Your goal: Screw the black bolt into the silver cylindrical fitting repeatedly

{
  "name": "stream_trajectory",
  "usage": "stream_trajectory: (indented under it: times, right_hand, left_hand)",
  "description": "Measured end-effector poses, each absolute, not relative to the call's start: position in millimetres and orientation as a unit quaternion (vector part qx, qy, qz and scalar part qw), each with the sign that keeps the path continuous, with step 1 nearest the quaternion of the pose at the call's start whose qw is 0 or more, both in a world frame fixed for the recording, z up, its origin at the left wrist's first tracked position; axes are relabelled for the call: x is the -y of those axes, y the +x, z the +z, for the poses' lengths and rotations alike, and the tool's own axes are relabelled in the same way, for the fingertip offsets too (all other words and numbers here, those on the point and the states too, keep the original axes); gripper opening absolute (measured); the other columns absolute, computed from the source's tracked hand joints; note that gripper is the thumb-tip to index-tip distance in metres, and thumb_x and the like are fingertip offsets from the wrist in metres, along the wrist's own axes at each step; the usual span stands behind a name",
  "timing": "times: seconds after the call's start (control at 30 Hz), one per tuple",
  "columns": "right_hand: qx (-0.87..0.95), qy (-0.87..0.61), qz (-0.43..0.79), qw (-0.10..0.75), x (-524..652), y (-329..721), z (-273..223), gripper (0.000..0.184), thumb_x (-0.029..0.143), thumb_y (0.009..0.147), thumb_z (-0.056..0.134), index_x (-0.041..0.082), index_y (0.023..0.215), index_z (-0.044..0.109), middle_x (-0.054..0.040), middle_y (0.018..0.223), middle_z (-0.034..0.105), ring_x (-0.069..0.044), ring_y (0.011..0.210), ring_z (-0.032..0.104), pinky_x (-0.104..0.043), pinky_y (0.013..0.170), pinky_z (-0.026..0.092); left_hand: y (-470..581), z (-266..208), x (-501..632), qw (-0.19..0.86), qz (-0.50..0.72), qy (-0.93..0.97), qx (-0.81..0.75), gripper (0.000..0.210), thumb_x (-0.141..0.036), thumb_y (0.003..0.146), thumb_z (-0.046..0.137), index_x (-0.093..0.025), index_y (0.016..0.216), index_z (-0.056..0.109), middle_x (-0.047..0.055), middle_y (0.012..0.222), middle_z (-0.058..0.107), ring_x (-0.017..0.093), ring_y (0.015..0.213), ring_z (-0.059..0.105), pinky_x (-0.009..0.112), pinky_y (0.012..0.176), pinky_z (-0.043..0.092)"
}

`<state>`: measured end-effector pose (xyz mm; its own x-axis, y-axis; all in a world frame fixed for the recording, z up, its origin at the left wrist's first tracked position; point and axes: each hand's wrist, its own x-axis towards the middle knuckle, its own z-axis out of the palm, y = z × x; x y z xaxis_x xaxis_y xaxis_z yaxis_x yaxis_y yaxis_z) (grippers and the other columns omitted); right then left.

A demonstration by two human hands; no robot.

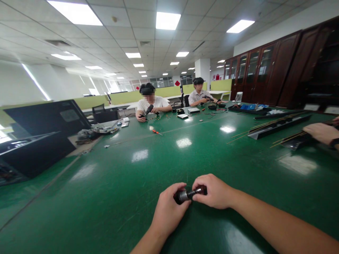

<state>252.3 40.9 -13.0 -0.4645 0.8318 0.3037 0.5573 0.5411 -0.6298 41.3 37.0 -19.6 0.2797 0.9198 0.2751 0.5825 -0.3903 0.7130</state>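
Note:
Close in front of me, my left hand (170, 208) wraps round the thick end of a small cylindrical metal part (183, 196). This part has a dark body, a silver collar and a narrower ribbed shaft pointing right. My right hand (211, 192) pinches the shaft's far end between thumb and fingers. Something dark red shows inside that grip, but I cannot tell whether it is a separate piece. Both hands are closed, nearly touching, just above the green tabletop (119, 197). The fingers hide much of each end.
An orange-handled screwdriver (156, 132) lies mid-table. Two people sit across, each with a dark drill-like tool (149, 109). Large black panels (47, 120) stand at left. At right are black metal channels (278, 126), thin brass-coloured rods (287, 138) and another person's hand (321, 133).

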Motion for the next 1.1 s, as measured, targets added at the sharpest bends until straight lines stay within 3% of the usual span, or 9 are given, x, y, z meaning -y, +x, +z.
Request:
stream_trajectory:
  times: [1.1]
  right_hand:
    - [0.823, -0.432, 0.219, 0.298, -40.3, 256.0, -7.2, 0.009, 0.025, 0.079, 0.068, 0.018, 0.085, 0.069, 0.0004, 0.072, 0.065, -0.013, 0.064, 0.059, -0.023, 0.062, 0.041]
  left_hand:
    - [40.5, -18.0, -37.4, 0.235, 0.333, 0.773, -0.487, 0.037, -0.014, 0.068, 0.073, -0.023, 0.103, 0.071, 0.002, 0.100, 0.074, 0.022, 0.092, 0.068, 0.035, 0.087, 0.054]
